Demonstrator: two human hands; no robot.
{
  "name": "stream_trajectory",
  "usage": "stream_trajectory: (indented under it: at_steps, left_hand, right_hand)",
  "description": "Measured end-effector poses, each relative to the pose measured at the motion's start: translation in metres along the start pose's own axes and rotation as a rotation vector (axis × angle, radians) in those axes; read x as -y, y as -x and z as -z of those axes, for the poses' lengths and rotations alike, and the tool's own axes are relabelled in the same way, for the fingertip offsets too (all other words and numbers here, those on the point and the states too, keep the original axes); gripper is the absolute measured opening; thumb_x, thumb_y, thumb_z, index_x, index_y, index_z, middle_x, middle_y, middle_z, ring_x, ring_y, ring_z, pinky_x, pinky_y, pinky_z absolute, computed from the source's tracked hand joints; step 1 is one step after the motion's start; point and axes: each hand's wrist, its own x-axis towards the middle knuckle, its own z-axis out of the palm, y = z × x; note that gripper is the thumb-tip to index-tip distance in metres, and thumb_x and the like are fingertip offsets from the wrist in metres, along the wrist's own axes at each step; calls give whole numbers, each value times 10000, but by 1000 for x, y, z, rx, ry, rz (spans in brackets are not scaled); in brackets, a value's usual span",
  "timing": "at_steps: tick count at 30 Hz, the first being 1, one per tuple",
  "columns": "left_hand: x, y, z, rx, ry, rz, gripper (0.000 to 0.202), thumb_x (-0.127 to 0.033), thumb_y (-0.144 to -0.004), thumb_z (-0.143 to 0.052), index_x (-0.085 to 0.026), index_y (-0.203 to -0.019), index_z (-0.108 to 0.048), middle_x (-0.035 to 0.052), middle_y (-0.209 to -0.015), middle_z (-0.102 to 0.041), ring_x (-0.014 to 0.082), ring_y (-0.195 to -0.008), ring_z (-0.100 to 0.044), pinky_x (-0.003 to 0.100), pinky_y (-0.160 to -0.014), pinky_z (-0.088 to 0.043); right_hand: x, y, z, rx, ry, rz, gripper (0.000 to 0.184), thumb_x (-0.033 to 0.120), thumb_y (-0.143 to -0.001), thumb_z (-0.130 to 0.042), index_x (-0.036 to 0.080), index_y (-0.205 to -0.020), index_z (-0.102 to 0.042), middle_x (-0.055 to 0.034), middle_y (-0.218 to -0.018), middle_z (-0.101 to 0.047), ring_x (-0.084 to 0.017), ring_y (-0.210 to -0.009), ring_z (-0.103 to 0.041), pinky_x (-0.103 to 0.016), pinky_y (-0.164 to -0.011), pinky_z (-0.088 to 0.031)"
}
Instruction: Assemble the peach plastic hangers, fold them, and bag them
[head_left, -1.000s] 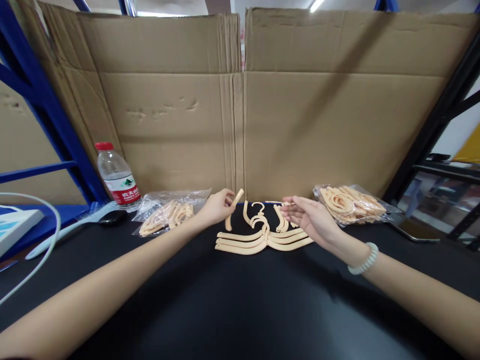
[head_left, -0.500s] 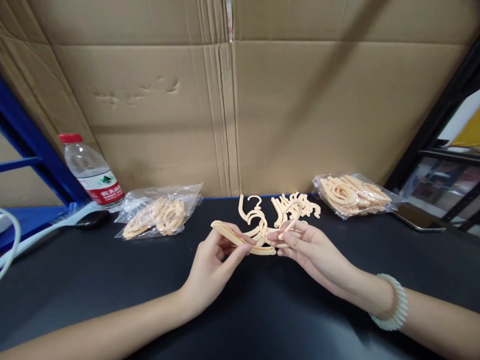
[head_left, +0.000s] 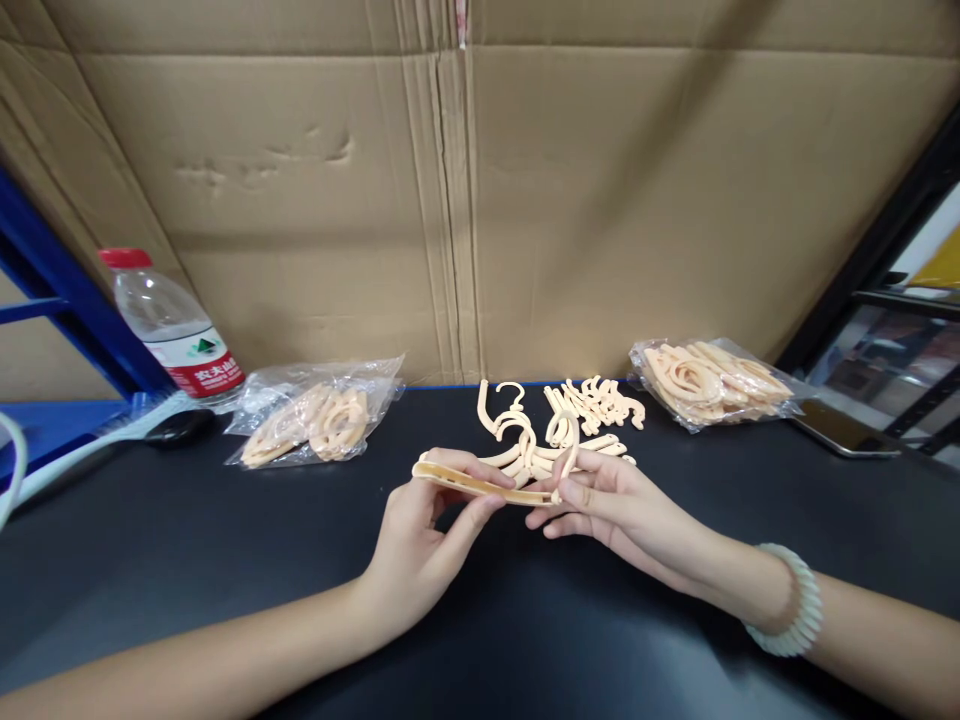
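Pinched in my left hand [head_left: 442, 525] is a cream plastic hanger arm [head_left: 472, 484], its hollow side turned toward me. My right hand [head_left: 607, 505] grips a cream hanger hook [head_left: 572, 440] by its lower end, which meets the right end of the arm. Whether the two parts are joined I cannot tell. Just behind my hands lie hangers [head_left: 517, 460] with their hooks on the black table. Farther back is a pile of loose hooks and arms [head_left: 596, 402], partly hidden by the hook I hold.
A clear bag of hanger parts [head_left: 311, 425] lies to the left, and another bag [head_left: 712, 385] lies at the back right beside a phone [head_left: 844, 428]. A red-capped water bottle [head_left: 176, 335] stands at the left. Cardboard [head_left: 300, 200] walls off the back.
My right hand has brought the hook left and down to the end of the hanger arm. My left hand has turned the arm so its hollow side faces me. The view has tilted slightly.
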Motion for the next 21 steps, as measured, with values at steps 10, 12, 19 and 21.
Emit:
stream_trajectory:
  at_steps: [10, 12, 19, 21]
  left_hand:
    - [4, 3, 3, 28, -144, -91, 128, -123, -846, -640, -227, -914, -609, 34, -866, -726, 200, -828, -702, 333, -775, -568]
    - [3, 4, 2, 43, -144, -110, 133, -126, -836, -655, -228, -909, -610, 29, -863, -721, 194, -810, -704, 319, -754, -571]
    - [-7, 2, -4, -50, -4, 108, 87, -222, -858, -625, -208, -907, -555, 25, -839, -671, 167, -741, -690, 259, -654, -584]
    - [-6, 1, -6, -82, 67, 205, 132, -265, -864, -625, -212, -928, -522, 3, -815, -657, 152, -697, -682, 255, -645, -589]
  right_hand:
    - [-7, -2, -3, -97, 31, 40, 257, 330, -746, -790, 173, -795, -593, -27, -835, -681, -147, -726, -684, -279, -707, -543]
    - [-10, -3, -4, -107, 51, 71, 287, 343, -737, -797, 171, -752, -567, -14, -774, -665, -136, -664, -670, -263, -651, -532]
    - [-7, -2, -11, -116, 36, 93, 249, 365, -766, -766, 191, -804, -592, -7, -775, -634, -138, -676, -637, -276, -649, -520]
    - [-4, -1, -12, -141, 102, 164, 231, 377, -769, -758, 200, -784, -611, -9, -814, -621, -125, -659, -600, -272, -628, -510]
